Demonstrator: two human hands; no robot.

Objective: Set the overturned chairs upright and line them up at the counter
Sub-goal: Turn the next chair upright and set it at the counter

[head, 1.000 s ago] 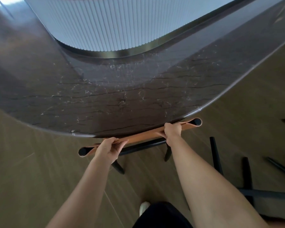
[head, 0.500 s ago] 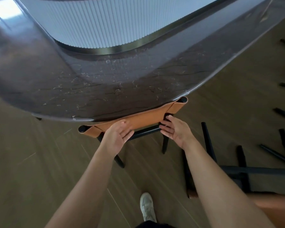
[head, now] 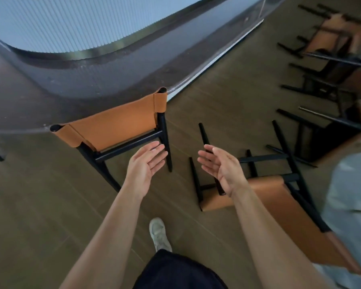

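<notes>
Upright chair point(head: 113, 126) stands at the edge of the dark counter point(head: 50, 97). Left hand point(head: 144, 165) and right hand point(head: 223, 170) hover apart, fingers spread, holding nothing. Right of them, an overturned chair point(head: 265, 197) lies on the floor. The farther chairs point(head: 329, 38) are blurred but appear overturned too.

Upright chair point(head: 115, 126) against the counter point(head: 75, 80), overturned chair point(head: 258, 190) on the floor to its right.

A: Where is there room?
B: Bare floor point(head: 40, 205) opens to your left. Straight ahead, the upright chair point(head: 113, 126) blocks you at the counter point(head: 71, 90) edge. To your right the overturned chair point(head: 269, 197) juts its legs out, with more toppled chairs point(head: 329, 38) beyond.
</notes>
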